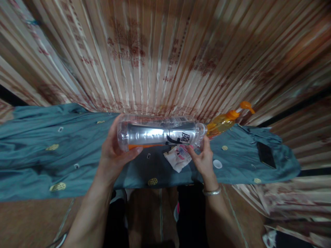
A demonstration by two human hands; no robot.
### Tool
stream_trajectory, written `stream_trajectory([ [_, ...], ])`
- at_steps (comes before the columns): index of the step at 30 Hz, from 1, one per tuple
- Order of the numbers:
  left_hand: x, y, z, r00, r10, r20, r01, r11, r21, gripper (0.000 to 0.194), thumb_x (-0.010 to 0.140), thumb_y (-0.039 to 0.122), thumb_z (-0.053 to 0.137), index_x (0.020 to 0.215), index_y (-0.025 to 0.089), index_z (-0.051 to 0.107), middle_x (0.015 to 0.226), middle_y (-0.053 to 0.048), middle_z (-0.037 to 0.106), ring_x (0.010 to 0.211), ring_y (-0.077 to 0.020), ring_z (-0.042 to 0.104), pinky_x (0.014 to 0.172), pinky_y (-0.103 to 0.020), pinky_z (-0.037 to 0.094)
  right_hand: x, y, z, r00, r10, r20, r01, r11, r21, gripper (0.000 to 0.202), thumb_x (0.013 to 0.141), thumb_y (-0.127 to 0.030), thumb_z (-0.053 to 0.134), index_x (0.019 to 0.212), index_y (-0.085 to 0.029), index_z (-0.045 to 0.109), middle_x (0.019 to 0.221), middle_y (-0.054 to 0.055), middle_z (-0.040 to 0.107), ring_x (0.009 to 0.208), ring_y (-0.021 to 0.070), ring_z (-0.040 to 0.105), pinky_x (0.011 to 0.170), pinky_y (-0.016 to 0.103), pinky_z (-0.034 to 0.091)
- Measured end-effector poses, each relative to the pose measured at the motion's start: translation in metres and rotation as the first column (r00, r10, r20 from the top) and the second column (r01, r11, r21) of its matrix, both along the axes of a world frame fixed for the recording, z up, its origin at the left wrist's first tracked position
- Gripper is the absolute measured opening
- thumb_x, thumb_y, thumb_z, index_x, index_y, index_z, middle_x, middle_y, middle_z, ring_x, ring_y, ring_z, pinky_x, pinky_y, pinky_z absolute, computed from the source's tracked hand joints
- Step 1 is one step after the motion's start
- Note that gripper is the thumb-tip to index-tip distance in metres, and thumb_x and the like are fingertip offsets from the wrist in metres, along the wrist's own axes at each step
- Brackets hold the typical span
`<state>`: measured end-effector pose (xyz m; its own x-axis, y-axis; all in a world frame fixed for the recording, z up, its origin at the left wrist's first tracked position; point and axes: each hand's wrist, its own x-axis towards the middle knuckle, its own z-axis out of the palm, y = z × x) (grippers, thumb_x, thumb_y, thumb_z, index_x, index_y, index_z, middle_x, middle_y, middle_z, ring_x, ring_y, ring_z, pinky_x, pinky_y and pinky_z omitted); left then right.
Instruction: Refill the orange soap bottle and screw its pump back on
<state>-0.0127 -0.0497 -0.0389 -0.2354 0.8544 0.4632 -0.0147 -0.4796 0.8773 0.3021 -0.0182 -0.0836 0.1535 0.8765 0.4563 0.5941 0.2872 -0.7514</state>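
A large clear plastic bottle [157, 132] with a silver label and black lettering lies sideways in the air between my hands, its open neck to the right. Around its base end my left hand [113, 148] is wrapped, thumb along the lower side. My right hand [201, 155] grips the shoulder near the neck. Beneath the bottle, by my right fingers, is a crumpled white cloth or packet [178, 160] with a pink print. A small white cap [217, 164] lies to the right of that hand. Behind the neck, a pump bottle [221, 124] of yellow liquid shows its orange top.
A green cloth with yellow patterns [77, 144] covers the narrow table. A black phone [266, 155] lies near its right end. A pleated, printed curtain [155, 62] hangs close behind the table.
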Motion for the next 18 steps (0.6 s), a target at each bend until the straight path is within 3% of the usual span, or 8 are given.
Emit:
stream_trajectory([
  [12,-0.0009,0.0001,-0.0027,1.000,0.000,-0.023,0.001,1.000,0.016,0.102,0.063,0.048,0.105,0.156,0.040,0.062,0.154,-0.008,0.070,0.145,-0.0371,0.065,0.125,-0.062,0.049,0.0002,-0.0001,-0.0001,1.000,-0.002,0.001,0.002,1.000,-0.005,0.071,0.090,-0.057,0.077,0.147,-0.019,0.060,0.124,0.014,0.079,0.107,0.0320,0.077,0.101,0.050,0.063],
  [18,0.0013,0.0010,-0.0020,1.000,0.017,-0.022,-0.017,0.999,0.034,0.101,0.062,0.048,0.106,0.154,0.038,0.064,0.149,-0.008,0.072,0.140,-0.0352,0.067,0.121,-0.057,0.055,-0.0006,-0.0003,0.0007,1.000,-0.009,-0.006,0.009,1.000,-0.009,0.071,0.089,-0.057,0.077,0.146,-0.018,0.060,0.125,0.015,0.079,0.109,0.0328,0.077,0.103,0.053,0.062],
])
